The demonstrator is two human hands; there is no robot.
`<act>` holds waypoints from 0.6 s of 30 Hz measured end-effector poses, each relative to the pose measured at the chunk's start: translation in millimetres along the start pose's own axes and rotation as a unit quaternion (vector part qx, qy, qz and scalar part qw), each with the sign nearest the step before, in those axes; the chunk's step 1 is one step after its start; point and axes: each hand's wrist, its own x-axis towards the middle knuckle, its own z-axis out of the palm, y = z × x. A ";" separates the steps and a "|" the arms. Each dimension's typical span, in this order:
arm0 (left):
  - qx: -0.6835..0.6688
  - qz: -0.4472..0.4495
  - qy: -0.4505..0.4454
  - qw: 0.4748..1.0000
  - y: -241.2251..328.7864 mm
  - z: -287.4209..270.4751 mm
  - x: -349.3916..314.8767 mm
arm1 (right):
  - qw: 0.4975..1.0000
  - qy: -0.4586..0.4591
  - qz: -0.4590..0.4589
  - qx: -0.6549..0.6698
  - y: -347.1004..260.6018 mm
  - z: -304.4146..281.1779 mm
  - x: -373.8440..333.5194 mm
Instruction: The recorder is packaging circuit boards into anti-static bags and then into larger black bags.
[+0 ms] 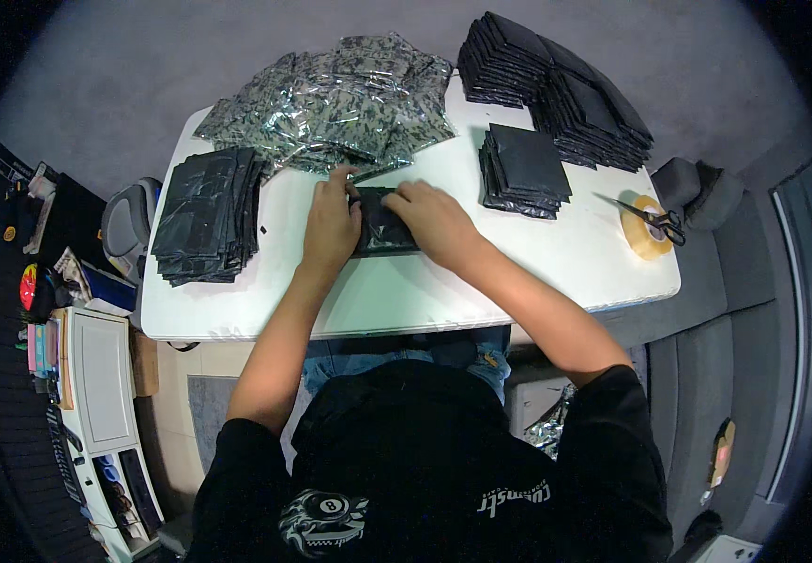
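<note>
Black T-shirt (415,441) carries white lettering (516,499) and a ball graphic (323,522). Left hand (333,223) and right hand (432,221) touch the black plastic package (384,232) at opposite sides, fingers curled—pinching cannot be confirmed—on the white table (378,298), below clear-wrapped camouflage-print bundles (331,98).

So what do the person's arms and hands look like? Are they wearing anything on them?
The left hand and right hand are bare, with no gloves to be seen. The forearms are uncovered too. The short black sleeves stop near the elbows and belong to a black shirt with a pale printed picture and pale lettering.
</note>
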 end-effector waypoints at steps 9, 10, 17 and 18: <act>-0.069 -0.034 -0.048 0.996 -2.6 -2.0 1.9 | 0.988 -0.107 0.060 -0.090 -31.8 26.5 -31.7; -0.084 -0.043 -0.041 0.995 -2.4 -3.9 2.0 | 0.989 -0.107 0.060 -0.088 -34.9 24.8 -30.5; -0.430 -0.289 -0.072 0.852 18.7 -36.7 24.9 | 0.983 -0.135 0.074 -0.096 -37.9 18.7 -25.1; -0.429 -0.292 -0.075 0.851 20.5 -38.0 27.5 | 0.983 -0.134 0.073 -0.101 -37.0 17.4 -25.9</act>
